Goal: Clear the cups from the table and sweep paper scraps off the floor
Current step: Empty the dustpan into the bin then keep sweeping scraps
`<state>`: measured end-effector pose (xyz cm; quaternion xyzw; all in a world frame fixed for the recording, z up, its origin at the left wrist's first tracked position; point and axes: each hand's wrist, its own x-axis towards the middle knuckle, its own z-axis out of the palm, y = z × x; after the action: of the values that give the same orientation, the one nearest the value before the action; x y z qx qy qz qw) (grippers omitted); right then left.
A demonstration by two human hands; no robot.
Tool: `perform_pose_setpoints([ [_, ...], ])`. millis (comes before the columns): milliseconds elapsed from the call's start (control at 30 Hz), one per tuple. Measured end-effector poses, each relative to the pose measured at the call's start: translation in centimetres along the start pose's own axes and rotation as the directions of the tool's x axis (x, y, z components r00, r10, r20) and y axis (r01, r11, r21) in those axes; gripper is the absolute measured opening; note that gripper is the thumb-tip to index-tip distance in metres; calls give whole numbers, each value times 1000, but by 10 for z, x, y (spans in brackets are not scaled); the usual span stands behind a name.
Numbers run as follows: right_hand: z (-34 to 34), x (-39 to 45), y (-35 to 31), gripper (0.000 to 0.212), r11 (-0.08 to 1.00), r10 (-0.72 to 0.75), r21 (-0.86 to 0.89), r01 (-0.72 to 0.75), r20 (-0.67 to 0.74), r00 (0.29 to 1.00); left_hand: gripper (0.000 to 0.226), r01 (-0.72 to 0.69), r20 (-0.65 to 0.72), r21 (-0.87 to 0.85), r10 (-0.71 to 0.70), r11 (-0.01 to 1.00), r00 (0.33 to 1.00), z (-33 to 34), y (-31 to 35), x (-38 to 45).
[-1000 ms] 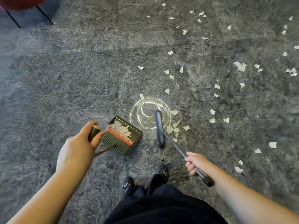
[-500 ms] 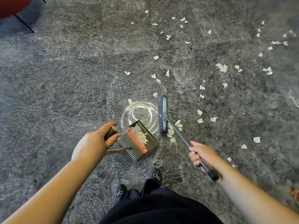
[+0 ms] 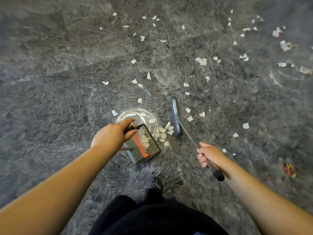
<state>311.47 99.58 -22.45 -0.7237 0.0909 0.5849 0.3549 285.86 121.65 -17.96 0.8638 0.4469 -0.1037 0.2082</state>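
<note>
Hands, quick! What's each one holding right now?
Left hand: closed around the dustpan handle.
Right hand: closed around the broom handle.

At frame centre, the dustpan (image 3: 144,146) lies on the carpet (image 3: 50,99) with paper scraps (image 3: 145,139) in it. A heap of scraps (image 3: 163,133) sits just right of it; the broom head (image 3: 175,116) is right of the heap. Loose scraps (image 3: 200,61) spread across the upper right.
</note>
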Motion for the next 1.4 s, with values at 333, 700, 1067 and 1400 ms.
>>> perform_pose_setpoints([
  [333,-1,48,-10,49,994,108,23,-107,-46,993,51,-134,6,83,134,987,991,-15,-6,66],
  [700,90,40,35,60,974,222,23,-224,81,972,47,-193,5,47,193,980,981,-25,-19,84],
  [1067,127,-25,34,61,983,177,32,-181,119,977,41,-222,20,-73,224,972,974,-32,-30,96],
  [1400,134,-44,33,59,955,112,269,-122,53,992,46,-282,62,-69,286,957,956,-53,-89,98],
])
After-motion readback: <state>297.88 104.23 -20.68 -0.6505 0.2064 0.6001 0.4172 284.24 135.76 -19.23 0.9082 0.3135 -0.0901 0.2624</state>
